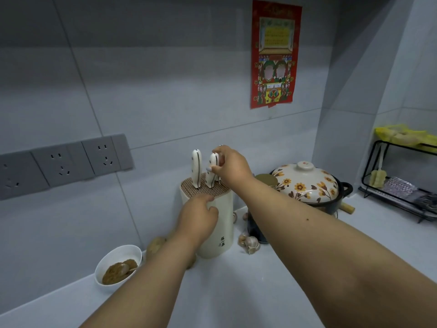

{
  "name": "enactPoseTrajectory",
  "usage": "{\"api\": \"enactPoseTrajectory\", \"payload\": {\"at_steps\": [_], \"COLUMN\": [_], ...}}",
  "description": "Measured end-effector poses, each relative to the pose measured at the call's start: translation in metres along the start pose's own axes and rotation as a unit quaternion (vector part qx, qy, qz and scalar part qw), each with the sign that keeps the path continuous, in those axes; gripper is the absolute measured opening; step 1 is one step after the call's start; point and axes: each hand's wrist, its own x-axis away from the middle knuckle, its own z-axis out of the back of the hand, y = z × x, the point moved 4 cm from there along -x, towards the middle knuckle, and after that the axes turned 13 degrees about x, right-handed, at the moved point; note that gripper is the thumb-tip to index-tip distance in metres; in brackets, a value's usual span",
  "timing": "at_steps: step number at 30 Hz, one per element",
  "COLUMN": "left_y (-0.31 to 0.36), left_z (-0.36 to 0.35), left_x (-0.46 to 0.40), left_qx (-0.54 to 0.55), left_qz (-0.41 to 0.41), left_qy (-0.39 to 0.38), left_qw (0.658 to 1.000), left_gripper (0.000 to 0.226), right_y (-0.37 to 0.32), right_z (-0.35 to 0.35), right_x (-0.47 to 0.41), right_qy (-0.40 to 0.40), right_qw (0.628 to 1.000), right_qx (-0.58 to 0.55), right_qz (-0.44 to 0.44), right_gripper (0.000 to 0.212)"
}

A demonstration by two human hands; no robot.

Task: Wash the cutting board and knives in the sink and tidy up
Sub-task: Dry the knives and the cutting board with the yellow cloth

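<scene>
A cream knife block (221, 223) stands on the white counter against the tiled wall. My left hand (197, 217) wraps around its upper front and steadies it. Two white-handled knives stick up from its slotted top. The left knife (196, 168) stands free. My right hand (230, 163) pinches the handle of the second knife (211, 174), whose blade is down in the block. A further handle shows behind my right fingers, mostly hidden. No sink or cutting board is in view.
A white bowl (111, 256) of brown paste with a spoon sits at the left. Garlic bulbs (250, 242) and a dark jar lie right of the block. A flowered pot (307, 185) and a black wire rack (399, 185) stand at the right. Wall sockets (63, 162) at left.
</scene>
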Motion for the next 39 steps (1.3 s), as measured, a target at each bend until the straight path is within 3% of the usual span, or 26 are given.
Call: {"api": "enactPoseTrajectory", "payload": {"at_steps": [3,15,21,28,39], "left_y": [0.004,0.066,0.118,0.198,0.298], "left_z": [-0.007,-0.054,-0.113,-0.203,-0.336], "left_x": [0.007,0.055,0.080,0.127,0.210], "left_qx": [0.019,0.144,0.215,0.212,0.224], "left_qz": [0.016,0.034,0.036,0.004,-0.015], "left_qy": [-0.002,-0.055,-0.133,-0.248,-0.394], "left_qw": [1.000,0.987,0.967,0.945,0.891], "left_gripper": [0.035,0.019,0.021,0.019,0.017], "right_y": [0.003,0.063,0.117,0.198,0.312], "right_z": [0.012,0.088,0.128,0.200,0.314], "right_x": [0.011,0.110,0.166,0.253,0.391], "right_qy": [-0.010,0.026,0.052,0.131,0.236], "right_qw": [1.000,0.984,0.967,0.936,0.857], "right_qx": [-0.016,-0.120,-0.140,-0.144,-0.113], "right_qz": [-0.020,-0.128,-0.205,-0.293,-0.444], "right_gripper": [0.054,0.030,0.025,0.013,0.022]}}
